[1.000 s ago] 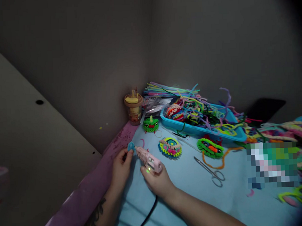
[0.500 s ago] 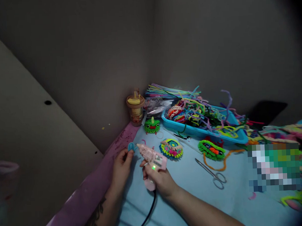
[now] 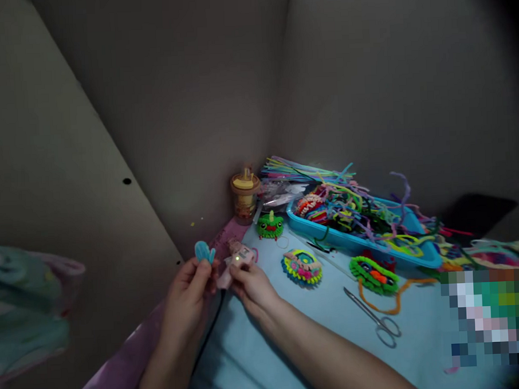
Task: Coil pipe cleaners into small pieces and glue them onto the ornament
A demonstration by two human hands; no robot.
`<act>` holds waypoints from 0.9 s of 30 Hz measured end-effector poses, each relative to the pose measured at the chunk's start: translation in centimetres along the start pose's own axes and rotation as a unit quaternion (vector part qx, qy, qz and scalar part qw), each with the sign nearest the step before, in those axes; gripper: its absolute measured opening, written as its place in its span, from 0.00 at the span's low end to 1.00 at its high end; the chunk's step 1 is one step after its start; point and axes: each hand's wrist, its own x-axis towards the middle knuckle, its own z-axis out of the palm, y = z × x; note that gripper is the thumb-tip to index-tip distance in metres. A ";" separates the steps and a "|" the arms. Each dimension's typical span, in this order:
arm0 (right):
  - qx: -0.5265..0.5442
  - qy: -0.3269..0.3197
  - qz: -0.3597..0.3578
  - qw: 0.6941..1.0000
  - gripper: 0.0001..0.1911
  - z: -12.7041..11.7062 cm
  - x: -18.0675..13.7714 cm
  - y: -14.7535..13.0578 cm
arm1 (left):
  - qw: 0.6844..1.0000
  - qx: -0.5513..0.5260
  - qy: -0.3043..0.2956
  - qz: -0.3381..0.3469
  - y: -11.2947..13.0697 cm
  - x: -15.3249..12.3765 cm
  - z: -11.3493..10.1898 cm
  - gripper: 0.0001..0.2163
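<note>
Pinched between the fingers of my left hand is a small blue pipe-cleaner piece, with a rounded loop and two short prongs. My right hand grips a pink glue gun whose small indicator light glows. The gun's nozzle points up and away, apart from the blue piece. Its black cord runs down between my forearms. Right of my hands lies a round multicoloured pipe-cleaner figure, and behind it sits a green one with a face.
A blue tray heaped with pipe-cleaner scraps stands at the back, beside a lidded cup. Scissors lie on the right, near another green figure and an orange strand. Walls close in the left and back.
The glue gun has swung away from the blue piece and shifted left. My left hand has lifted the blue piece up and left, turning it. The view has tilted slightly.
</note>
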 end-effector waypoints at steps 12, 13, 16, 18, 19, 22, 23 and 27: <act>-0.019 -0.024 -0.006 1.000 0.11 -3.4 -5.4 -7.6 | 0.970 -0.058 -0.207 -0.113 -1.6 -0.9 8.5 0.18; -0.034 -0.007 -0.040 0.999 0.13 -4.2 -6.3 -8.9 | 0.963 -0.059 -0.231 -0.128 -1.9 -1.0 9.5 0.17; -0.066 0.028 -0.153 0.986 0.17 -6.2 -8.3 -11.6 | 0.941 -0.057 -0.298 -0.153 -2.7 -1.5 12.6 0.16; -0.075 0.040 -0.198 0.976 0.19 -7.1 -9.0 -12.5 | 0.929 -0.067 -0.328 -0.158 -3.4 -1.7 14.3 0.16; -0.074 0.045 -0.210 0.974 0.21 -7.4 -9.0 -12.6 | 0.925 -0.072 -0.339 -0.158 -3.8 -1.8 15.0 0.16; -0.043 0.063 -0.220 0.972 0.21 -8.2 -8.7 -12.4 | 0.921 -0.072 -0.350 -0.155 -5.0 -1.7 16.1 0.14; -0.030 0.070 -0.217 0.973 0.21 -8.5 -8.5 -12.2 | 0.922 -0.069 -0.350 -0.153 -5.5 -1.6 16.2 0.14; -0.005 0.107 -0.200 0.974 0.18 -9.4 -7.8 -11.6 | 0.919 -0.046 -0.368 -0.133 -7.4 -1.1 15.8 0.12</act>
